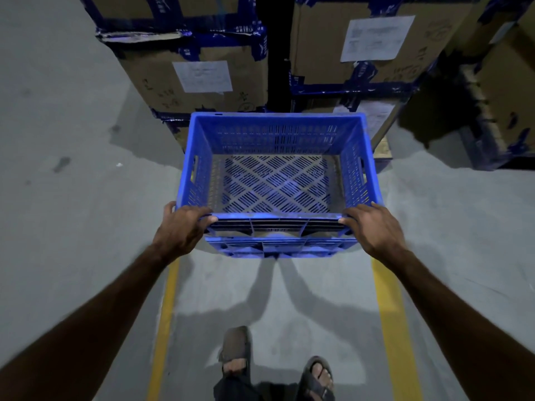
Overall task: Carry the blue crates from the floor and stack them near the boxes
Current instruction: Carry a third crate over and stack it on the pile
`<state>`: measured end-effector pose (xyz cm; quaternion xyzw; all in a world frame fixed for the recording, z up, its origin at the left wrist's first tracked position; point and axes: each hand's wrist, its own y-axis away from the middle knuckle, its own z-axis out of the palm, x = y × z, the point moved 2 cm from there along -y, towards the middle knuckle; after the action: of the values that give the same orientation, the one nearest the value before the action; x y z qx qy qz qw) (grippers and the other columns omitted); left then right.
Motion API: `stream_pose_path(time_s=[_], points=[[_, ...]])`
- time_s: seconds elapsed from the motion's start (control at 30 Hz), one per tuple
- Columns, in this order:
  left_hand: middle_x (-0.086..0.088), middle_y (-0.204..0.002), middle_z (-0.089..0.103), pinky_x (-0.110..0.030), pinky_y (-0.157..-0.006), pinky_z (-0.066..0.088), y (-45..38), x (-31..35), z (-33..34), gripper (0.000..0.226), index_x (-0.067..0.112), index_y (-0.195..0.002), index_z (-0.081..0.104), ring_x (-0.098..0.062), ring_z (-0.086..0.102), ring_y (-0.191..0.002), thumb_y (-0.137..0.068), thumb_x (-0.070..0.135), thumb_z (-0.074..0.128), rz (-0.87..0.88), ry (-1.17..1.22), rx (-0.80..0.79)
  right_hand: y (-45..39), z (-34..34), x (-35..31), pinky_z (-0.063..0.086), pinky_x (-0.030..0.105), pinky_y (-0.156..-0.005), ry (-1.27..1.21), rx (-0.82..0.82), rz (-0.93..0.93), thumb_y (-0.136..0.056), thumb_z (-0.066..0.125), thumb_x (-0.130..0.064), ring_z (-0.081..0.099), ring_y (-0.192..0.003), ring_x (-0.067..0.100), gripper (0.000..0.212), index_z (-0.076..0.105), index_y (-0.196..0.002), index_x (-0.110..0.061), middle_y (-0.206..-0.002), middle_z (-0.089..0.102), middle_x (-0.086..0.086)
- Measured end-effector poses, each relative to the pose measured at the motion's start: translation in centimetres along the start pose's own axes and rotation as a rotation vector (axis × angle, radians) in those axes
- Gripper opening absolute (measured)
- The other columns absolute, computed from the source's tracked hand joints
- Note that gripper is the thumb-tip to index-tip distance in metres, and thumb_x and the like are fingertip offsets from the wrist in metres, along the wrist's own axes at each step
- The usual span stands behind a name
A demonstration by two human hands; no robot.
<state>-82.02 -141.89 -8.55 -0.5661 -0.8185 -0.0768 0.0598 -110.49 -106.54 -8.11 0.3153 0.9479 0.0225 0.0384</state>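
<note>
A blue slotted plastic crate [276, 180], open side up, was held above the grey concrete floor [72, 198], just in front of the stacked brown cardboard boxes [202, 79] bound with blue tape. The left hand [181, 228] gripped the crate's near rim at its left corner, fingers curled over the edge. The right hand [373, 227] gripped the same rim at its right corner. Below the crate, two sandalled feet [315, 377] stood between two yellow floor lines [390, 314].
</note>
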Motion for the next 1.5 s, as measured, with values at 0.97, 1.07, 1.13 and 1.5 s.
stream_pose_path(time_s=[0.97, 1.07, 1.13, 1.5], points=[[0.004, -0.103, 0.076, -0.046, -0.103, 0.025, -0.4, 1.1, 1.5, 0.046, 0.030, -0.104, 0.065, -0.021, 0.067, -0.104, -0.102, 0.054, 0.026, -0.107, 0.057, 0.036, 0.5, -0.9, 1.1, 0.047, 0.040, -0.075, -0.035, 0.015, 0.023, -0.101, 0.031, -0.051, 0.063, -0.081, 0.029, 0.044, 0.066, -0.093, -0.026, -0.089, 0.069, 0.000], [0.005, -0.103, 0.076, -0.048, -0.104, 0.026, -0.5, 1.2, 1.3, 0.046, 0.031, -0.104, 0.065, -0.021, 0.067, -0.104, -0.102, 0.055, 0.025, -0.112, 0.051, 0.021, 0.5, -0.9, 1.1, 0.047, 0.039, -0.075, 0.008, 0.007, 0.019, -0.102, 0.032, -0.050, 0.063, -0.081, 0.029, 0.042, 0.066, -0.093, -0.027, -0.090, 0.069, -0.001], [0.006, -0.099, 0.076, -0.047, -0.103, 0.027, -0.5, 1.8, 1.2, 0.046, 0.031, -0.103, 0.065, -0.021, 0.067, -0.102, -0.102, 0.054, 0.026, -0.102, 0.060, 0.013, 0.6, -1.1, 1.4, 0.047, 0.039, -0.076, 0.031, 0.004, 0.026, -0.104, 0.038, -0.047, 0.064, -0.083, 0.030, 0.036, 0.067, -0.095, -0.027, -0.093, 0.070, 0.000], [0.004, -0.085, 0.070, -0.044, -0.081, 0.046, -0.3, 2.5, 0.2, 0.010, 0.027, -0.091, 0.060, -0.030, 0.069, -0.079, -0.102, 0.027, 0.058, 0.079, -0.018, 0.107, 0.8, -1.0, 1.3, 0.048, 0.040, -0.072, 0.065, -0.002, -0.009, -0.105, 0.038, -0.041, 0.063, -0.077, 0.032, 0.035, 0.065, -0.092, -0.024, -0.086, 0.065, 0.000]])
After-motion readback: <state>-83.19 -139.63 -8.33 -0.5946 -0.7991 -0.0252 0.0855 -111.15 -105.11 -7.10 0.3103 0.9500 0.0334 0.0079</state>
